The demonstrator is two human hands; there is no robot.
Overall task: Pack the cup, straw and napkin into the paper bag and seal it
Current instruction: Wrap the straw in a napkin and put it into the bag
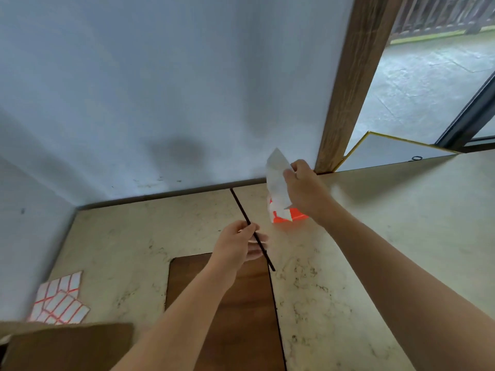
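The left hand (238, 243) pinches the thin black straw (251, 228), long axis running away toward the wall, while the right hand (302, 188) grips the white paper napkin (277, 180) above the orange pack (294, 215); the brown paper bag (67, 346) lies nearer the left hand.

A plain pale blue-grey painted wall (160, 89) fills the upper left, bearing soft shadows and a few dark scuff marks near its base. It meets a cream marble-patterned countertop (375, 236) with dark veining along a dark strip. A brown wood-grain vertical post (348, 89) rises at the wall's right edge. Beyond it lies a light grey stone-paved floor (428, 76) in daylight, bounded by a dark railing (442, 14) and a black metal door frame (471, 111).
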